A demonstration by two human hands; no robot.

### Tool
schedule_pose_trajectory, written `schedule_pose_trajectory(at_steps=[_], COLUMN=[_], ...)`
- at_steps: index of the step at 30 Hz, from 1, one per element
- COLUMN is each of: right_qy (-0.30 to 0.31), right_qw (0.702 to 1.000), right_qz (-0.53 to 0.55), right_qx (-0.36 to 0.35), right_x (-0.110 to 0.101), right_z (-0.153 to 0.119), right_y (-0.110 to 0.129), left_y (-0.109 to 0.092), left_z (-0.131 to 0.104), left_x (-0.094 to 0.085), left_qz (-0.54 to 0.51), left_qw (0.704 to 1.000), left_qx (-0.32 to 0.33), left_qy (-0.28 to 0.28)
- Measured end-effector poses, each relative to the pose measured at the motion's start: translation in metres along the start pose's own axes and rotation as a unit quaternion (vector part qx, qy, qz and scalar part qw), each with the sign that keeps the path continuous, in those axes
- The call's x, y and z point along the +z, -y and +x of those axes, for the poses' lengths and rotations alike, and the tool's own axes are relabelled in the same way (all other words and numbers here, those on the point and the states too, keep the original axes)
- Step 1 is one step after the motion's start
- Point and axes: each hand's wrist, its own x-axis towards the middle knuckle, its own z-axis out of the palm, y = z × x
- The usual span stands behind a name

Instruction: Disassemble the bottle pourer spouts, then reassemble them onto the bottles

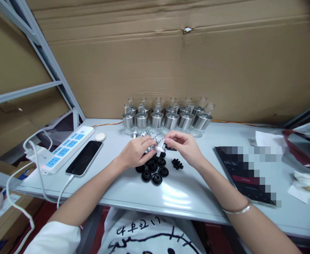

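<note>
My left hand [139,151] pinches a silver metal fitting [159,148] with a flared base and narrow tip, held just above the table. My right hand [183,145] has its thumb and forefinger pressed together beside the fitting's tip; whatever lies between them is too small to make out. More silver metal parts [134,135] lie behind my left hand, partly hidden by it. Below both hands sits a group of round black caps [157,179]. A small cluster of black pieces [177,164] lies under my right wrist.
Several glass bottles with silver bands [157,120] stand in rows before the cardboard wall [171,63]. To the left are a power strip [69,148], a phone [85,158] on a cable and a white round case [100,137]. A tablet [239,173] and crumpled tissue [307,181] lie right.
</note>
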Motion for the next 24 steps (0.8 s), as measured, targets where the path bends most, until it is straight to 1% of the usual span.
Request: schedule_pose_trajectory(at_steps=[2,6,9,15,20,24], right_qy=[0.003,0.016,0.024,0.027,0.025,0.049], right_qw=[1.0,1.0,0.999,0.999,0.998,0.995], right_qz=[-0.009,-0.027,-0.03,-0.038,-0.06,-0.092], right_qx=[0.004,0.006,0.007,0.003,0.005,-0.003], right_x=[0.0007,0.0016,0.0009,-0.0003,-0.0003,-0.0054], right_z=[-0.0004,-0.0007,0.0,0.0003,-0.0001,0.0009], right_y=[-0.0002,-0.0007,-0.0004,0.0,-0.0019,-0.0016], left_y=[-0.0005,-0.0014,-0.0019,-0.0021,-0.0011,-0.0009], left_z=[0.0003,0.0013,0.0019,0.0024,0.0016,0.0013], left_x=[0.0007,0.0017,0.0019,0.003,0.0038,0.0035], left_qz=[0.014,0.06,0.084,0.109,0.121,0.125], left_qw=[1.0,0.997,0.993,0.99,0.99,0.989], left_qx=[0.009,0.055,0.075,0.083,0.074,0.074], left_qy=[-0.007,-0.016,-0.017,-0.02,-0.023,-0.014])
